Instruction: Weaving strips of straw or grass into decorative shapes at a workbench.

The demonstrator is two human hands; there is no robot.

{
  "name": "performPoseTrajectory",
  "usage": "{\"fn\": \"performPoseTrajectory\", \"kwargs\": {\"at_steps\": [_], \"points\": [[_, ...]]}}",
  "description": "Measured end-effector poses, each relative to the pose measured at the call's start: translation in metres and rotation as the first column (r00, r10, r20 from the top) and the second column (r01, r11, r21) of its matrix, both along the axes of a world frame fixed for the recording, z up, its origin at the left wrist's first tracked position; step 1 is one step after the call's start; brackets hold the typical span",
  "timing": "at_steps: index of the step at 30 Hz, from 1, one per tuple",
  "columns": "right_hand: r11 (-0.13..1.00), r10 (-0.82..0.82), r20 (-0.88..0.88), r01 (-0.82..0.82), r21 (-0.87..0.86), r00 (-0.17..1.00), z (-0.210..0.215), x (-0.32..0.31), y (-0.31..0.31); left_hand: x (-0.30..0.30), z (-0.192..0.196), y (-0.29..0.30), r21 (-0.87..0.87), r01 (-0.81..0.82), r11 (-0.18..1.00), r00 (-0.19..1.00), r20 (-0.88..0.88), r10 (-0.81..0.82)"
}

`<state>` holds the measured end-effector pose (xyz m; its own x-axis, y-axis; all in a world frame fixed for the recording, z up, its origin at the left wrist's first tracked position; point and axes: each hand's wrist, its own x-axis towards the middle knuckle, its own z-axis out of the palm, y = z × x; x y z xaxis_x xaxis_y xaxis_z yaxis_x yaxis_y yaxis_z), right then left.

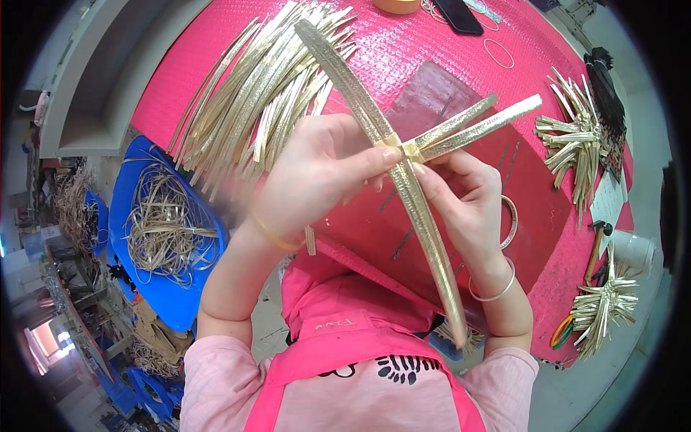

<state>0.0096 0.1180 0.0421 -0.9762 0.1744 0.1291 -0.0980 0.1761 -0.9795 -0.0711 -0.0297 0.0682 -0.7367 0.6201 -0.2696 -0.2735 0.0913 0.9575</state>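
Note:
In front of my chest I hold several gold strips together. One long gold strip [430, 230] runs from upper left to lower right, and two shorter gold strips [495, 124] stick out from its middle to the upper right. At the joint sits a smooth yellowish band. My left hand [313, 173] pinches the joint from the left, thumb on top. My right hand [468, 201] grips the short strips just right of the joint, with its thumb against the long strip. Some fingers are hidden behind the strips.
Many gold strips [252, 93] lie fanned on the pink table [367, 21]. Beneath my hands lies a dark red mat [518, 223]. Gold bundles [579, 137] and a hammer [596, 252] lie at right. A blue tray [165, 295] of tangled strips stands left; a phone [461, 16] lies far back.

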Motion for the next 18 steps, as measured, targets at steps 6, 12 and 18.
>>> {"fn": "performPoseTrajectory", "kwargs": {"at_steps": [6,12,18], "points": [[0.998,-0.062,0.066,0.061,0.008,0.996,-0.002,-0.004,0.003,0.008,-0.011,0.002,-0.074,-0.007,0.997,0.942,-0.334,-0.018],[0.778,0.357,0.269,-0.125,-0.616,0.894,0.009,-0.006,0.018,-0.003,-0.008,-0.002,-0.224,-0.033,0.974,0.198,-0.957,-0.213],[0.952,-0.102,0.080,0.120,-0.283,0.992,-0.005,-0.017,-0.007,0.005,-0.008,0.007,-0.205,-0.029,0.978,0.901,-0.428,-0.063]]}}
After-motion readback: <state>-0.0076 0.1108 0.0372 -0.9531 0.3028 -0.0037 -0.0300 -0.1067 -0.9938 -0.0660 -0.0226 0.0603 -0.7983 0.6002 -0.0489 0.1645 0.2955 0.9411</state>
